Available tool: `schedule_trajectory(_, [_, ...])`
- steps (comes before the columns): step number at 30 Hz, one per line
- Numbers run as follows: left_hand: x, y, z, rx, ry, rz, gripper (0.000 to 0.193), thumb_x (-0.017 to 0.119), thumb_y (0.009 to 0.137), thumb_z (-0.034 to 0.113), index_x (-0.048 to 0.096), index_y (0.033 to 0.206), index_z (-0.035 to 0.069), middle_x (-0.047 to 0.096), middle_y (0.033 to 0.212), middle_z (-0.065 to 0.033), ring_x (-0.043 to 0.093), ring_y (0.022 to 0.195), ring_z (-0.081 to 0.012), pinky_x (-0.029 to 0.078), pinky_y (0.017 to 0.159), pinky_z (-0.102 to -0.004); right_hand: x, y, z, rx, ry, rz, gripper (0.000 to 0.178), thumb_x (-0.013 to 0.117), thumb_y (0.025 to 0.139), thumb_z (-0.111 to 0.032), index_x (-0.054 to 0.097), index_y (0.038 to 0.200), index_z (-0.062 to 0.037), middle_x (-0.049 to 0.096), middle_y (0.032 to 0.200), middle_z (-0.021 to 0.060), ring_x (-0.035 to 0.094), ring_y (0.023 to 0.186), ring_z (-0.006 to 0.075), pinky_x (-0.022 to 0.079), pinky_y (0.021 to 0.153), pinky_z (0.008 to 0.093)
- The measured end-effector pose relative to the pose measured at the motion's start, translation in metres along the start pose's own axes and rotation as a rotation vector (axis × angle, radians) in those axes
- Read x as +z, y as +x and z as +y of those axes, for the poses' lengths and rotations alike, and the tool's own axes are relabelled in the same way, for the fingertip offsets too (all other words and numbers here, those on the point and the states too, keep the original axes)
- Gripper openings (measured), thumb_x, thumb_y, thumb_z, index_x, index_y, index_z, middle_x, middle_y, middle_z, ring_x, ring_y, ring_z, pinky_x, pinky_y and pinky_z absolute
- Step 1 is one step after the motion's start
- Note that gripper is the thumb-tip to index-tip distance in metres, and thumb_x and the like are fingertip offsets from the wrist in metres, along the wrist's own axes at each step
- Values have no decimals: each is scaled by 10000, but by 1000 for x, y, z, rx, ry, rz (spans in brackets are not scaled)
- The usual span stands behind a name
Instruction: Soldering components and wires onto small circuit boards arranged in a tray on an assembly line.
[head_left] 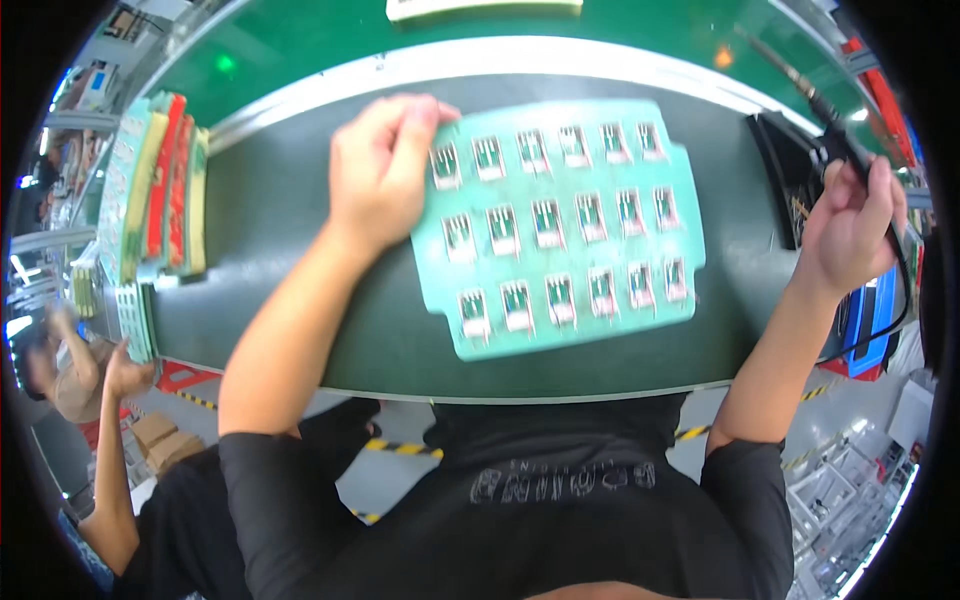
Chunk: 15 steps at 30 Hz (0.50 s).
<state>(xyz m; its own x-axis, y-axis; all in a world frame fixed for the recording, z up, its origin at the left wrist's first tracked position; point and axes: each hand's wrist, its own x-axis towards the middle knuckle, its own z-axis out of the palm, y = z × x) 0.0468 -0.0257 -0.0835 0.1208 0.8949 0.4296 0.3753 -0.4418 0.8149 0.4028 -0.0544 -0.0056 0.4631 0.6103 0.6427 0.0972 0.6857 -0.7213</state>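
Observation:
A pale green tray [520, 240] lies slightly tilted on the dark work table, with rows of small parts, each a little green board with thin wires [547, 223], set in its pockets. My left hand [385, 170] is closed at the tray's upper left corner, thumb along its edge; the fingers' undersides are hidden. Off to the right, my right hand [855, 225] grips a soldering iron [822, 105] by its black handle. Its metal tip points up and away to the far left, apart from the tray. A black cord [903, 290] hangs down from that hand.
Green, yellow and red trays [165, 190] stand stacked at the left, near another person's hand [128, 375]. Beside my right hand are a black holder [775, 180] and a blue bin [872, 320]. A white rail [520, 58] borders the table's far side, with a green surface beyond.

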Motion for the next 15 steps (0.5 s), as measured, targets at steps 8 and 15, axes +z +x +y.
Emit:
schedule_trajectory(8, [-3,-1,6,-24,-31,-170,290,456,934,227,634,981,3,639,849,-117,584,807,-185,451,727,-286,12,-13,8,25,-83,-53,112,540,860,-38,574,803,52,543,639,108,418,475,101,331,455,204])
schedule_trajectory(15, [-12,2,7,-133,-208,-233,331,412,949,194,574,1072,-67,614,1011,-152,567,927,-186,417,840,-275,17,-12,18,34,-88,-137,158,529,850,-61,593,792,71,559,605,122,430,442,132,330,438,242])
